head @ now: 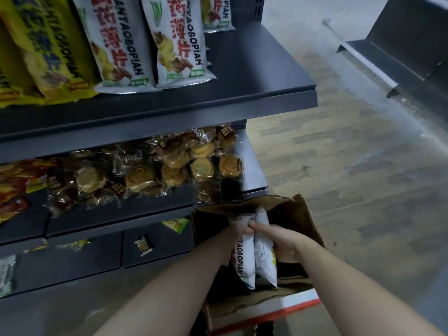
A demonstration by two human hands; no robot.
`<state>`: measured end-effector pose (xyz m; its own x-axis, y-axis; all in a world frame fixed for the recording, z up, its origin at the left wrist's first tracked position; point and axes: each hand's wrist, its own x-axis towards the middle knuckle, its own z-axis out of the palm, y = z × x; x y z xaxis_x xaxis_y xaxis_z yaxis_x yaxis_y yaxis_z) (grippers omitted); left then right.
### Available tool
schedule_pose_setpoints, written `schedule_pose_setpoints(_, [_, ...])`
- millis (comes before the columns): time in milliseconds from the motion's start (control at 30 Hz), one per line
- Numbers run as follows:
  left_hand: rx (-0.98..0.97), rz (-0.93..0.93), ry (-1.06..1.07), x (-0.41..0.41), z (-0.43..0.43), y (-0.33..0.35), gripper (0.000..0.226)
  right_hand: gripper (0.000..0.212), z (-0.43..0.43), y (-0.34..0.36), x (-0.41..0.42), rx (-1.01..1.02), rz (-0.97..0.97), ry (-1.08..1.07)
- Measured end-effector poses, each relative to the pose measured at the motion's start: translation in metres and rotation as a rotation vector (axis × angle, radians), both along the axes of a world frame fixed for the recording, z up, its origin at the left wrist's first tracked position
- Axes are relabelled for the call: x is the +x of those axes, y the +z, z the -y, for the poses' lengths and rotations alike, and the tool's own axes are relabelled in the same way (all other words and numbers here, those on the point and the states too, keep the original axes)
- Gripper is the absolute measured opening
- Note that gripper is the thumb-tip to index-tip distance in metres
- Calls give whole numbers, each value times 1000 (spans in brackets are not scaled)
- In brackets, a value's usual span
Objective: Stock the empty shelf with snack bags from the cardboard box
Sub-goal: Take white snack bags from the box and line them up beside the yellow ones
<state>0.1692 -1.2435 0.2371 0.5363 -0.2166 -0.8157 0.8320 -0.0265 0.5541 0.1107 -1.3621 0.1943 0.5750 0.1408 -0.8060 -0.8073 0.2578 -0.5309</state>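
Two white snack bags [254, 251] stand side by side over the open cardboard box [303, 221] on the floor. My left hand [238, 232] grips the left bag near its top. My right hand [278, 241] holds the right bag from the right, fingers curled round it. On the top dark shelf [254, 76], white snack bags [145, 44] of the same kind lie in a row beside yellow bags [43, 49]; the shelf's right part is bare.
The middle shelf [252, 170] holds several clear-wrapped pastries [169, 166] and red packets at the left. A small packet [143, 246] and green bags lie on the lower shelf. Wood-look floor spreads to the right, with another dark shelf unit [400, 44] beyond.
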Motion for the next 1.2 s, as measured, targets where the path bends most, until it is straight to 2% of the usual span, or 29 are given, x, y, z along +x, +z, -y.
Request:
schedule_pose_setpoints(67, [2, -33, -456, -1, -14, 6, 25, 71, 1, 14, -1, -37, -9, -4])
schedule_pose_setpoints(133, [79, 32, -578, 2, -26, 21, 21, 73, 1, 29, -2, -123, -30, -38])
schedule_pose_setpoints(167, [106, 44, -585, 1, -23, 25, 25, 72, 1, 36, -3, -164, -39, -48])
schedule_pose_setpoints(233, [159, 5, -626, -2, -28, 34, 56, 70, 0, 56, -4, -195, -50, -31])
schedule_pose_setpoints(333, [100, -57, -675, 6, -37, 52, 83, 58, -3, 92, -9, -195, -67, -1])
schedule_pose_setpoints(400, [122, -65, -679, 14, -38, 72, 89, 74, 0, 107, -11, -186, -23, -53])
schedule_pose_setpoints(467, [116, -63, -653, 18, -38, 93, 87, 93, 2, 121, -11, -159, 38, -117])
schedule_pose_setpoints(533, [33, -27, -620, 27, -34, 114, 75, 97, 3, 143, -10, -130, 82, -139])
schedule_pose_setpoints(633, [-48, 99, -702, 36, -34, 150, 60, 95, 3, 178, -1, -175, 163, -111])
schedule_pose_setpoints(700, [-126, 122, -707, 43, -35, 172, 55, 88, 2, 199, 3, -187, 240, -113])
schedule_pose_setpoints(767, [-203, 148, -719, 47, -42, 195, 40, 81, 5, 217, 6, -173, 311, -134])
schedule_pose_setpoints(833, [-236, 235, -726, 54, -49, 212, 33, 77, 10, 233, 7, -173, 350, -153])
schedule_pose_setpoints(967, [-274, 472, -549, 59, -51, 247, 48, 79, 11, 261, 16, -130, 410, -258])
schedule_pose_setpoints(1067, [-257, 629, -573, 61, -49, 270, 44, 70, 10, 284, 31, -17, 498, -370])
schedule_pose_setpoints(1133, [-269, 578, -716, 65, -53, 282, 42, 65, 12, 300, 42, 28, 546, -421])
schedule_pose_setpoints(1200, [-362, 473, -816, 72, -54, 288, 68, 62, 17, 314, 55, 51, 576, -440])
